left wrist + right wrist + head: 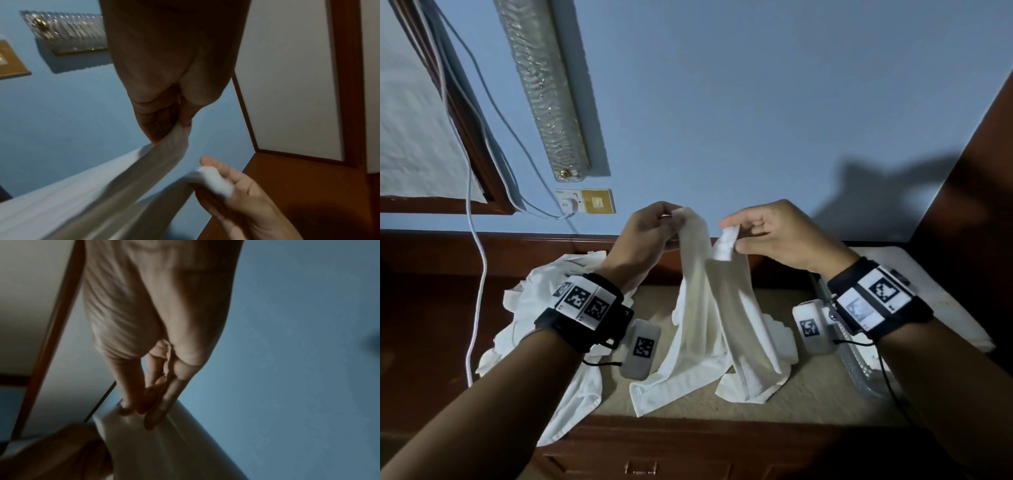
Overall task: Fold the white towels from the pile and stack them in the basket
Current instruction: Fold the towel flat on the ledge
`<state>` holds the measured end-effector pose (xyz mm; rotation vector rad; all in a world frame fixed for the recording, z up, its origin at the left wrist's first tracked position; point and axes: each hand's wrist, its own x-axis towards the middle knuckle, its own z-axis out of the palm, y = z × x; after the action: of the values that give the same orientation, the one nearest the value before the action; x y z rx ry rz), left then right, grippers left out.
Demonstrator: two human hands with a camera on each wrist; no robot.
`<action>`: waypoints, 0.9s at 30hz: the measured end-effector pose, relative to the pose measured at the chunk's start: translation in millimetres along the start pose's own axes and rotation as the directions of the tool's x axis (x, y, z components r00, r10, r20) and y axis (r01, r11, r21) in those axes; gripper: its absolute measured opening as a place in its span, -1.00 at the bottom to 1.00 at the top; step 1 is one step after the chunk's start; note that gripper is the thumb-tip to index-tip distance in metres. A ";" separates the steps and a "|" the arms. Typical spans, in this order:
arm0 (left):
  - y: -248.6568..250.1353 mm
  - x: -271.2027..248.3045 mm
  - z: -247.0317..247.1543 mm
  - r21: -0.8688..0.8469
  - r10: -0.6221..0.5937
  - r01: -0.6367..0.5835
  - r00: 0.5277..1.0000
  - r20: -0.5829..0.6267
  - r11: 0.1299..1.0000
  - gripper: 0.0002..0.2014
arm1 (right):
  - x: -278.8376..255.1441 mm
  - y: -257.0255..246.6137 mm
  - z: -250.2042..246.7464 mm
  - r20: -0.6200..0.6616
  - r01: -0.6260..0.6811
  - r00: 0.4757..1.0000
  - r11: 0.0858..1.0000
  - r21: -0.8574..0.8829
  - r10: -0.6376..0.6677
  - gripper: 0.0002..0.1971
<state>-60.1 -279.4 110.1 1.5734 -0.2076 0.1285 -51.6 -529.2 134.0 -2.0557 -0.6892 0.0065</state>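
A white towel [709,318] hangs above the table, its lower end trailing on the beige top. My left hand [654,226] pinches one upper corner of it; my right hand [760,229] pinches the other upper edge a short way to the right. The left wrist view shows the left hand [170,123] gripping the towel [115,191] and the right hand [230,186] holding its folded edge. In the right wrist view, the right hand's fingers [156,402] clamp the towel [156,451]. A pile of white towels [541,308] lies at the left. The basket [859,359] sits at the right, mostly hidden by my forearm.
The table [808,401] has a dark wooden front edge with drawers below. A white cable [476,274] hangs from a wall socket [568,202] at the left. A blue wall stands behind, and a wooden panel [979,171] rises at the right.
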 end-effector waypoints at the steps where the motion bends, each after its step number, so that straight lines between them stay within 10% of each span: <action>1: 0.2 -2.6 3.5 0.000 0.011 -0.011 1.000 0.009 1.000 -0.87 | 0.0 -5.3 5.6 -0.006 -0.004 1.000 1.000 -0.013 0.004 -0.76; 7: -6.0 -18.4 11.7 -0.025 0.027 -0.027 0.999 0.027 0.999 -0.83 | 6.7 -12.1 28.1 -0.128 0.184 0.969 0.961 -0.205 -0.213 -0.95; 19: -9.7 -28.0 15.4 0.005 0.048 -0.048 0.999 0.007 0.999 -0.82 | 22.2 -4.8 59.6 -0.437 0.073 0.894 0.995 -0.069 -0.096 -0.81; 23: -7.7 -21.7 9.6 0.049 0.120 -0.117 0.990 -0.074 0.992 -0.93 | 22.6 -8.2 64.2 -0.349 0.111 0.930 0.993 -0.029 -0.114 -0.80; 27: 15.3 -11.5 -6.2 0.110 0.214 -0.208 0.976 -0.048 0.972 -0.87 | 20.6 -4.8 57.9 0.023 0.093 0.995 0.990 0.109 -0.096 -0.68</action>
<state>-74.3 -272.7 122.7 1.6457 -0.3259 0.3577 -51.9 -472.2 110.5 -1.9212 -0.7870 0.0179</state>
